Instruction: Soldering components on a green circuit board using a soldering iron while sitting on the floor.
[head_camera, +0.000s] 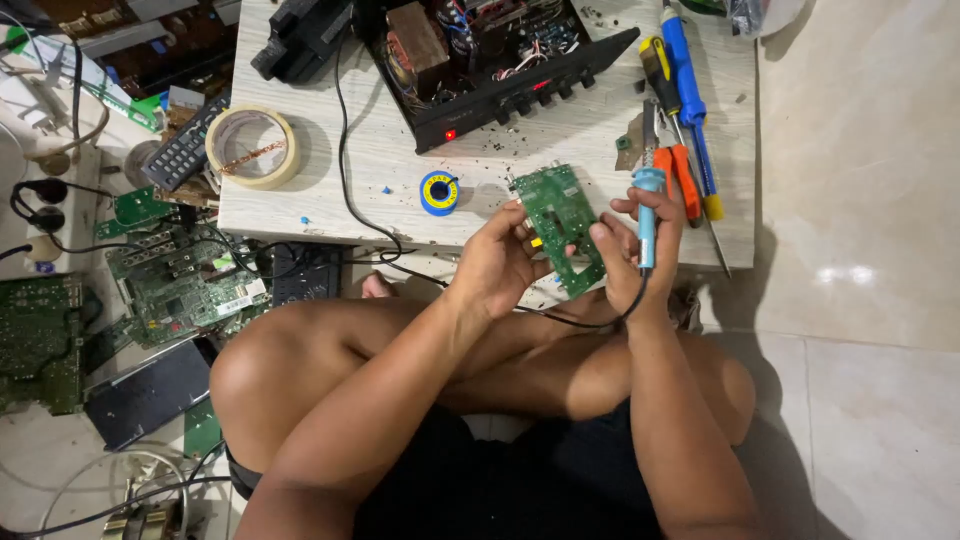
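Observation:
A green circuit board (558, 220) is held upright above my crossed legs, near the front edge of a low white table (400, 190). My left hand (497, 262) grips the board's left edge. My right hand (632, 255) holds a blue-handled soldering iron (647, 215) with its tip pointing up and away from me, and its fingers also touch the board's right edge. The iron's black cord loops down across my lap.
On the table: an open black amplifier (480, 60), a blue and yellow solder spool (438, 193), a tape roll (252, 147), orange-handled pliers (680, 175), blue and yellow screwdrivers (685, 90). Circuit boards (170, 280), a remote and cables crowd the floor at left. Tiled floor at right.

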